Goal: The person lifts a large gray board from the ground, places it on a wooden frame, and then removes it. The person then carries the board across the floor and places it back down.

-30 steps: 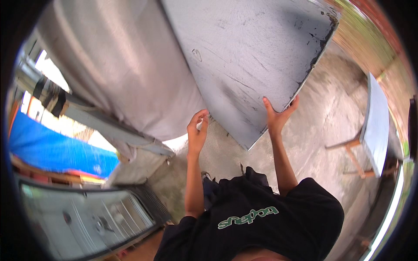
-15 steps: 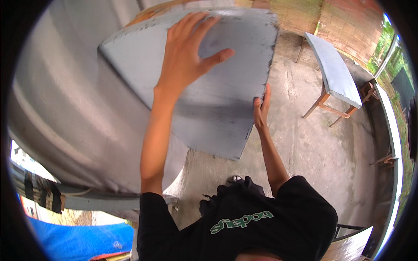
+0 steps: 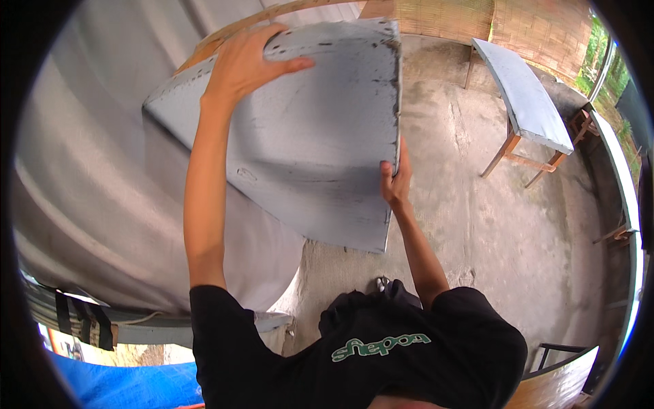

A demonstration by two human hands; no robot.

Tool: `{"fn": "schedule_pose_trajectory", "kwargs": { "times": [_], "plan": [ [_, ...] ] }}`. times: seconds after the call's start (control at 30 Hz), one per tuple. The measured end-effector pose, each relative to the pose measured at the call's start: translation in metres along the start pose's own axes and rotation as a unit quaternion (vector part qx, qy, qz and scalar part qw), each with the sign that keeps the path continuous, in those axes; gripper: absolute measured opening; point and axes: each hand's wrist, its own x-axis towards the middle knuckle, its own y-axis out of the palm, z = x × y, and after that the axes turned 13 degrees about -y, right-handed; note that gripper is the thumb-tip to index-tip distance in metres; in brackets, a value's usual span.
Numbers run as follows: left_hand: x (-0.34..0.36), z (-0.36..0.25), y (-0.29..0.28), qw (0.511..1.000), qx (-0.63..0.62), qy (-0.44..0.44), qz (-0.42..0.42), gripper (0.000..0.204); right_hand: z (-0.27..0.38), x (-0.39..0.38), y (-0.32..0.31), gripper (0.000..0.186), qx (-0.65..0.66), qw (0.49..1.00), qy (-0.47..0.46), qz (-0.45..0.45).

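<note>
A tabletop with a worn grey-blue covering [image 3: 320, 129] stands tilted before me, its far edge scuffed and dotted with dark marks. My left hand [image 3: 242, 61] reaches over that far edge at the left, fingers curled across it and thumb lying on the face. Lower down, my right hand [image 3: 398, 183] grips the right edge, with the thumb on the face and the fingers behind. The tabletop hides its own underside, so any legs cannot be seen.
A similar grey-blue table [image 3: 524, 88] with wooden legs stands on the concrete floor [image 3: 504, 238] at the right. Grey curtain cloth [image 3: 88, 191] hangs close on the left. Woven panels [image 3: 449, 17] close off the back. Lower left lies a blue tarp [image 3: 129, 382].
My left hand has moved left and away from me, from spread over the face to curled on the far edge. The tabletop has shifted slightly left; my right hand still grips its edge.
</note>
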Motion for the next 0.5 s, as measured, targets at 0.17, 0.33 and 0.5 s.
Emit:
{"fn": "schedule_pose_trajectory", "kwargs": {
  "times": [0.17,0.33,0.5],
  "plan": [
    [-0.026,-0.014,-0.014,0.999,0.001,0.021,-0.028,0.062,0.019,-0.023,-0.015,0.081,-0.031,0.999,-0.014,-0.025],
    [-0.083,-0.029,-0.061,0.994,-0.05,0.071,-0.067,0.066,0.059,-0.058,-0.029,0.083,-0.072,0.997,-0.022,-0.028],
    [-0.13,-0.028,-0.094,0.984,-0.066,0.103,-0.131,0.066,0.108,-0.09,-0.043,0.082,-0.097,0.995,-0.021,-0.025]
  ]
}}
